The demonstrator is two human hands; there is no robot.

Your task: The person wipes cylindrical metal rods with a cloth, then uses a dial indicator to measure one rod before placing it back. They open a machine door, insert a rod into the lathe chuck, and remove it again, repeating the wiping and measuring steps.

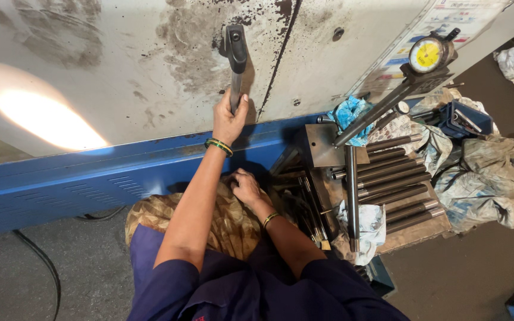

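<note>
Your left arm is stretched up and forward along the white machine door (120,71), above its blue base panel (60,184). Left hand (228,119) is wrapped round the lower end of the door handle (235,59), fingers curled tight, thumb alongside; the handle sits near the door's seam. Your right arm is bent, forearm angled in over your lap. Right hand (246,187) rests knuckles-up on the brown cloth (227,223), fingers curled under; can't tell if they pinch anything. Steel rods (397,187) lie in a row on the wooden board (417,235) to your right, dial gauge (426,54) at its far edge.
</note>
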